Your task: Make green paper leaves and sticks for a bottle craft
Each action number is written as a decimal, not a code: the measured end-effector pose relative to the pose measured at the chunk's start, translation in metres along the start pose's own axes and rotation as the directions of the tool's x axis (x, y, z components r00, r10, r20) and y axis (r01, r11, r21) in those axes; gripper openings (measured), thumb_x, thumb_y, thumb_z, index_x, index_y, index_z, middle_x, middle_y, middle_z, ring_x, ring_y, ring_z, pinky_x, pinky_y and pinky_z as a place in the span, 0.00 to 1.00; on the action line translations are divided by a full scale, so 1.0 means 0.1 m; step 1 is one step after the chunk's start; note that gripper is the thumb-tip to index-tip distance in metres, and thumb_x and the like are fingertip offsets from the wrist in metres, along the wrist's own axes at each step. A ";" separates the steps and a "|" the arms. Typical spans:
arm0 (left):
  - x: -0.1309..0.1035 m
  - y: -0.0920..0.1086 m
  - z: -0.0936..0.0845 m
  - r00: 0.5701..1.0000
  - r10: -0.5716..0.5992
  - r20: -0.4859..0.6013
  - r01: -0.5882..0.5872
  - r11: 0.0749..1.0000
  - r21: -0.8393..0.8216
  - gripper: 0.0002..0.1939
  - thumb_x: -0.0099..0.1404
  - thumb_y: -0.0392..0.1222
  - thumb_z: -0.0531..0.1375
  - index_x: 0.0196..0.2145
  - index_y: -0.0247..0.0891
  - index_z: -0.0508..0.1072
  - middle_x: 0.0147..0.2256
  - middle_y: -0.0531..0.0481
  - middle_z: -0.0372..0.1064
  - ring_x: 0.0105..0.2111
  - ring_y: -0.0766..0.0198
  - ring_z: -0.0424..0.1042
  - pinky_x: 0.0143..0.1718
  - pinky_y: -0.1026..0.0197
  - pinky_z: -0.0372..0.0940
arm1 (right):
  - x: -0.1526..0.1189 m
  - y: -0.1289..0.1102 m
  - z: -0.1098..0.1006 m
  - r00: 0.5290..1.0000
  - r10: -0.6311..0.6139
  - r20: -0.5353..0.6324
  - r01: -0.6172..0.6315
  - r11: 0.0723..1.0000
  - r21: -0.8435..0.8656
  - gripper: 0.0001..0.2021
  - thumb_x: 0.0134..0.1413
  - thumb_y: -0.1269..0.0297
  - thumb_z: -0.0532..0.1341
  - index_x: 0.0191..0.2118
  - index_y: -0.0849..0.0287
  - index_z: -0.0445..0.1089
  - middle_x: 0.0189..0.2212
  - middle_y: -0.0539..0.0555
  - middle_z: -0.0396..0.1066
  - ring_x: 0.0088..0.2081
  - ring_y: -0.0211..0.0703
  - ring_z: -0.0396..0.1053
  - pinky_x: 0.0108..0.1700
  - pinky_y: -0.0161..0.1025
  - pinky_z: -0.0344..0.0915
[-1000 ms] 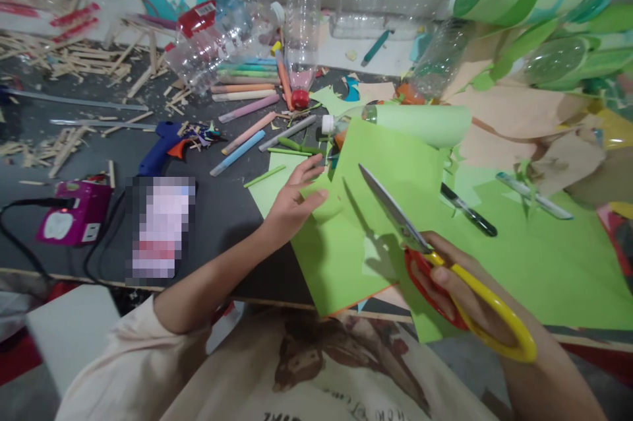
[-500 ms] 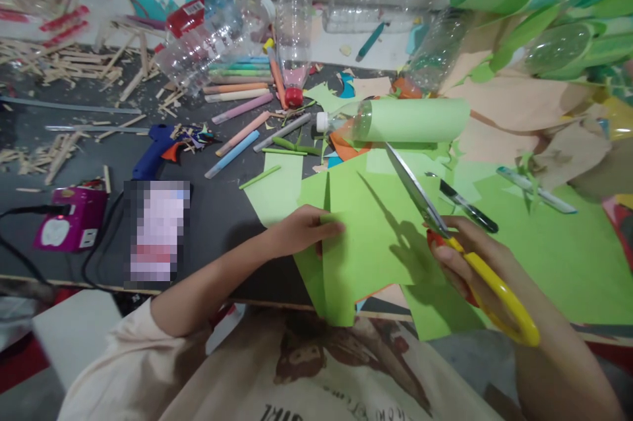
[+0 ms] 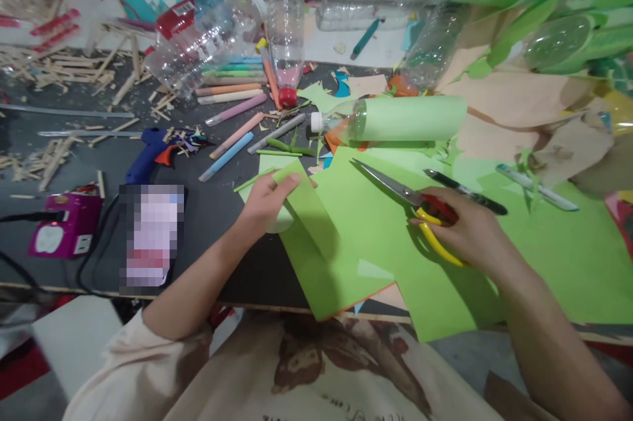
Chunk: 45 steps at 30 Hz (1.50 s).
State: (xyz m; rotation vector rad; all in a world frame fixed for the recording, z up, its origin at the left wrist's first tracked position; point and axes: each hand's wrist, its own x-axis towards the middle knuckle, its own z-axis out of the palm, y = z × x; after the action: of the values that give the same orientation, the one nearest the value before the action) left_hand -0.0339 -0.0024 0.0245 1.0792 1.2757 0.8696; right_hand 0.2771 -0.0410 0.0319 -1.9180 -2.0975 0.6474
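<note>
My left hand (image 3: 270, 200) pinches the upper end of a narrow green paper strip (image 3: 314, 213), which slants down to the right over larger green sheets (image 3: 366, 229). In my right hand (image 3: 445, 216) are scissors (image 3: 390, 185) with red and yellow handles; their blades point up and left, close together, above the green paper. Behind the sheets lies a plastic bottle (image 3: 415, 119) wrapped in pale green paper, its white cap to the left. A black pen-like tool (image 3: 467, 191) rests just beyond my right hand.
On the left are a blue glue gun (image 3: 148, 156), a purple box (image 3: 66, 224) with a cable, and a phone (image 3: 151, 236). Markers (image 3: 227, 157), wood sticks (image 3: 84, 71) and clear bottles (image 3: 285, 25) lie farther back. Wrapped green bottles (image 3: 558, 45) are piled at the back right.
My left hand has moved up and left with the strip, which now slants. My right hand has shifted slightly up, and the scissors have turned to point more leftward, lower over the paper.
</note>
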 end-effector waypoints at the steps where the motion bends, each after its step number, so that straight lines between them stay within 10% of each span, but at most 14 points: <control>1: 0.01 -0.01 0.00 0.999 -0.052 0.011 0.053 0.997 -0.054 0.19 0.58 0.57 0.62 0.26 0.35 0.76 0.27 0.46 0.76 0.27 0.60 0.73 0.31 0.60 0.70 | 0.02 0.04 -0.01 1.000 -0.007 0.015 0.007 1.000 0.021 0.13 0.52 0.54 0.61 0.40 0.54 0.73 0.38 0.57 0.79 0.36 0.53 0.76 0.36 0.43 0.70; 12: 0.01 -0.02 0.04 0.991 -0.111 0.069 0.117 0.989 -0.086 0.21 0.56 0.57 0.65 0.37 0.36 0.76 0.27 0.48 0.78 0.25 0.63 0.72 0.29 0.63 0.68 | 0.04 0.38 -0.27 0.998 -0.020 -0.056 0.017 0.998 -0.067 0.21 0.56 0.50 0.56 0.50 0.56 0.73 0.48 0.62 0.77 0.49 0.58 0.74 0.49 0.51 0.70; 21: 0.09 -0.04 0.06 0.999 -0.042 -0.002 0.042 0.995 -0.091 0.29 0.58 0.66 0.61 0.38 0.34 0.80 0.37 0.43 0.80 0.35 0.57 0.77 0.35 0.60 0.70 | -0.02 -0.17 -0.08 0.922 -0.063 -0.382 0.002 0.987 -0.160 0.16 0.61 0.54 0.56 0.41 0.60 0.75 0.44 0.68 0.76 0.48 0.63 0.71 0.52 0.59 0.65; 24: 0.09 0.04 0.10 0.997 -0.075 -0.001 0.074 0.991 -0.109 0.29 0.61 0.64 0.58 0.40 0.35 0.79 0.36 0.45 0.79 0.36 0.57 0.77 0.36 0.59 0.71 | 0.01 -0.42 0.00 0.974 -0.083 -0.209 0.118 0.979 0.164 0.10 0.62 0.57 0.58 0.42 0.55 0.73 0.39 0.59 0.76 0.39 0.52 0.74 0.44 0.50 0.70; 27: 0.08 0.12 0.18 0.996 -0.082 0.039 0.085 0.992 -0.092 0.28 0.65 0.64 0.54 0.41 0.35 0.78 0.34 0.46 0.77 0.34 0.58 0.76 0.35 0.58 0.71 | 0.09 -0.71 0.20 0.970 -0.242 -0.007 0.216 0.853 0.475 0.13 0.61 0.62 0.58 0.50 0.52 0.69 0.38 0.55 0.75 0.37 0.46 0.73 0.43 0.46 0.70; 32: 0.07 0.09 0.32 0.993 0.107 0.053 -0.109 0.994 0.030 0.23 0.66 0.61 0.55 0.40 0.39 0.77 0.35 0.47 0.75 0.37 0.58 0.74 0.37 0.59 0.69 | 0.27 -1.05 0.61 0.944 -0.192 0.269 -0.168 0.422 0.891 0.15 0.60 0.48 0.59 0.44 0.52 0.60 0.20 0.39 0.55 0.18 0.33 0.53 0.19 0.31 0.53; 36: 0.10 -0.04 0.34 0.987 0.116 0.115 -0.115 0.993 -0.016 0.23 0.67 0.60 0.55 0.50 0.41 0.70 0.27 0.53 0.67 0.24 0.65 0.67 0.27 0.62 0.65 | 0.43 -0.99 0.68 0.958 -0.130 0.254 -0.198 0.335 0.921 0.21 0.48 0.47 0.68 0.28 0.53 0.57 0.16 0.37 0.49 0.15 0.28 0.49 0.17 0.30 0.47; 45: 0.11 -0.12 0.22 0.969 0.191 0.158 -0.208 0.973 0.101 0.23 0.58 0.47 0.61 0.51 0.41 0.65 0.30 0.55 0.70 0.28 0.68 0.66 0.33 0.64 0.61 | 0.66 -0.68 0.65 0.984 0.175 0.035 -0.074 0.221 0.973 0.22 0.44 0.45 0.69 0.33 0.50 0.58 0.18 0.38 0.54 0.14 0.31 0.62 0.16 0.32 0.64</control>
State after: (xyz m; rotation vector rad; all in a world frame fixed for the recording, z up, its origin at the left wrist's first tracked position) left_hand -0.0115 0.0013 0.0093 1.3580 1.1187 0.8558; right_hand 0.1797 0.0101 -0.0017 -1.2216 -0.8792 1.4408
